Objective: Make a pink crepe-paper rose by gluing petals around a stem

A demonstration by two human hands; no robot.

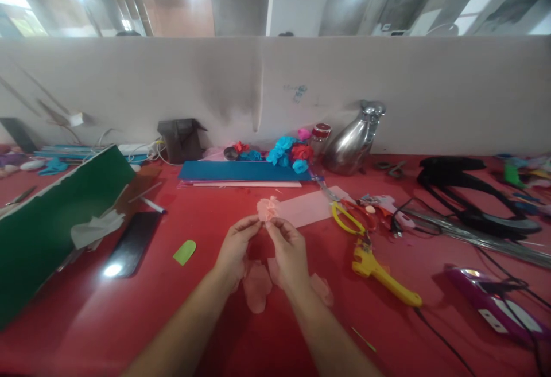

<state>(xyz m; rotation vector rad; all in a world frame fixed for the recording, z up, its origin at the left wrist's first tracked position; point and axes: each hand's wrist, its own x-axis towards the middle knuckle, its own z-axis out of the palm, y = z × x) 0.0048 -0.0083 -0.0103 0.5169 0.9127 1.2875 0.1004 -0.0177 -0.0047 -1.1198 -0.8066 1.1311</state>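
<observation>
Your left hand (235, 251) and right hand (290, 251) nearly meet, fingertips pinching the pink paper flower (267, 207) at twelve o'clock. The pale pink paper strip (305, 207) lies at one o'clock, its long axis running toward three, nearer your right.

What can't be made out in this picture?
All in the head view:
- The base of the pink flower: hidden by the fingertips of the left hand and right hand.
- Loose pink pieces: some are partly covered by the right hand.
- Marks on the pale partition: too small and blurred to read.
- The green board: cut off by the left edge.
</observation>
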